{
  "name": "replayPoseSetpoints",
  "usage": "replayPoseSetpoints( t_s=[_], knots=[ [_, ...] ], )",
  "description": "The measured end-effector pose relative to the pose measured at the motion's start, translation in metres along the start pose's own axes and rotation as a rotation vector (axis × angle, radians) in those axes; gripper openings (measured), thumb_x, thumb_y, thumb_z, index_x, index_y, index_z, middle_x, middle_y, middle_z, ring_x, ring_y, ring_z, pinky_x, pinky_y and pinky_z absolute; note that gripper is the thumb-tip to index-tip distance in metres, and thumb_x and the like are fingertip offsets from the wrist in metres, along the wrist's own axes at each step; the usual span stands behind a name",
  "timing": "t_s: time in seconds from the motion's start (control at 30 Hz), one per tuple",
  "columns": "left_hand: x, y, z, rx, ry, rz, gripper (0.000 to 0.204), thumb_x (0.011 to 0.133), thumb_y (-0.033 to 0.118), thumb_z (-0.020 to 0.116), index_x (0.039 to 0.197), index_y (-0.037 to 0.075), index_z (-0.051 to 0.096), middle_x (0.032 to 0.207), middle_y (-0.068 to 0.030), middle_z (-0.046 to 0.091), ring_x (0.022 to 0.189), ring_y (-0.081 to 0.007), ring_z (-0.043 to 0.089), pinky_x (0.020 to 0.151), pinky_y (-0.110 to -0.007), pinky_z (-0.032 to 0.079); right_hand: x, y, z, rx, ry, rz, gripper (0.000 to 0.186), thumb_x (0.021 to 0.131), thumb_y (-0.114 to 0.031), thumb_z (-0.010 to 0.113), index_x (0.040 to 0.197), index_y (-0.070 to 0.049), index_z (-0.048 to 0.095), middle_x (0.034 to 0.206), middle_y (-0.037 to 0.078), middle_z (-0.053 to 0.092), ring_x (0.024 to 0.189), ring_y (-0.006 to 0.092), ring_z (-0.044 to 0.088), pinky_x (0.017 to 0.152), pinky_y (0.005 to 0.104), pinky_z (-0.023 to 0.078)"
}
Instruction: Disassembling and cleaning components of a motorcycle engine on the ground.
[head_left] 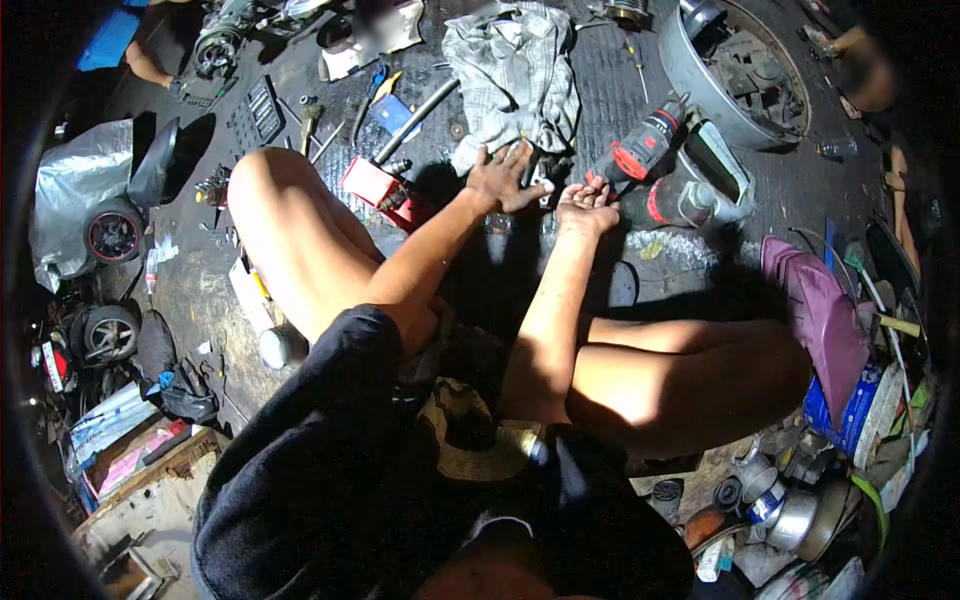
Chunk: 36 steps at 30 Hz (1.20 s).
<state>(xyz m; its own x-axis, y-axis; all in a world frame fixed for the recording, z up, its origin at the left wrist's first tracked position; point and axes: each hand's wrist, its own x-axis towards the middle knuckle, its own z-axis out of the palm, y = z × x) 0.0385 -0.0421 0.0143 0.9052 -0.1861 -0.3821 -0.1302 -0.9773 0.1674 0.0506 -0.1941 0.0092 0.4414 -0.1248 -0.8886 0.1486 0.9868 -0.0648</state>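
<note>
a dark floor (215, 330) all around, worn, dirty and scratched, with stuff spread out nearly everywhere. bright light on bare legs and arms, deep black shadows in between.

in the middle, two bare hands close together, low over the floor. left hand (497, 183) with fingers wide apart, right at the near edge of a crumpled grey cloth (515, 85). right hand (588, 210) palm up, fingers half bent; hard to tell if holding anything. just past those fingers, a red and dark grey drill (640, 150), lying at a slant, and near it a see-through bottle (690, 203) with a red band. between the hands, small shiny bits, too blurry to name.

top right, a big round grey tub (700, 95) with dark parts inside. left of the cloth, a long metal bar (420, 120); nearer the left knee, a red metal thing (368, 183). far left, a shiny silver sheet (85, 175) and a black wheel (112, 230) with a red rim. far right, a big purple piece (815, 310); below, metal pots (800, 512) in a messy heap. top left, another person's arm (148, 65) by a blue sleeve.
</note>
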Motion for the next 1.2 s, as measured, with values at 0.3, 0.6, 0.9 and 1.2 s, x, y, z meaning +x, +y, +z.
replayPoseSetpoints(
  t_s=[0.3, 0.6, 0.9, 1.2],
  knots=[
    [0.013, -0.021, -0.011, -0.106, -0.012, -0.234, 0.094, 0.077, 0.076, 0.018, 0.142, 0.008, 0.017, 0.148, -0.0083, 0.016, 0.136, -0.0268, 0.015, 0.109, -0.05, 0.005, -0.017, -0.002, 0.02, -0.04, -0.007, -0.011, 0.038, 0.089, -0.052, 0.035, 0.084, -0.019, 0.054, 0.071, -0.005, 0.058, 0.048, 0.0092, 0.041, 0.048, 0.026, 0.036],
    [0.002, -0.027, 0.015, -0.243, 0.115, -0.277, 0.09, 0.082, 0.07, 0.024, 0.14, 0.001, 0.019, 0.149, -0.0137, 0.009, 0.137, -0.0304, 0.007, 0.109, -0.049, 0.005, -0.01, -0.002, 0.016, -0.081, -0.016, -0.042, 0.04, 0.088, -0.053, 0.035, 0.087, -0.018, 0.055, 0.074, -0.005, 0.06, 0.054, 0.0093, 0.044, 0.052, 0.0269, 0.038],
    [-0.035, -0.028, 0.0, -0.035, 0.212, 0.062, 0.056, 0.085, 0.061, 0.034, 0.132, 0.03, 0.042, 0.145, -0.0103, 0.025, 0.134, -0.0343, 0.017, 0.107, -0.053, 0.009, 0.008, 0.009, 0.009, -0.167, -0.074, -0.091, 0.039, 0.088, -0.048, 0.035, 0.089, -0.015, 0.056, 0.073, -0.005, 0.059, 0.058, 0.0099, 0.044, 0.063, 0.0264, 0.04],
    [-0.052, -0.019, -0.011, -0.097, 0.395, 0.256, 0.049, 0.082, 0.05, 0.046, 0.111, 0.013, 0.06, 0.13, -0.0158, 0.044, 0.125, -0.0339, 0.034, 0.101, -0.05, 0.025, 0.028, 0.004, -0.006, -0.173, -0.177, -0.059, 0.044, 0.084, -0.054, 0.041, 0.083, -0.013, 0.056, 0.082, -0.001, 0.059, 0.05, 0.0104, 0.04, 0.044, 0.0243, 0.037]
  ],
)
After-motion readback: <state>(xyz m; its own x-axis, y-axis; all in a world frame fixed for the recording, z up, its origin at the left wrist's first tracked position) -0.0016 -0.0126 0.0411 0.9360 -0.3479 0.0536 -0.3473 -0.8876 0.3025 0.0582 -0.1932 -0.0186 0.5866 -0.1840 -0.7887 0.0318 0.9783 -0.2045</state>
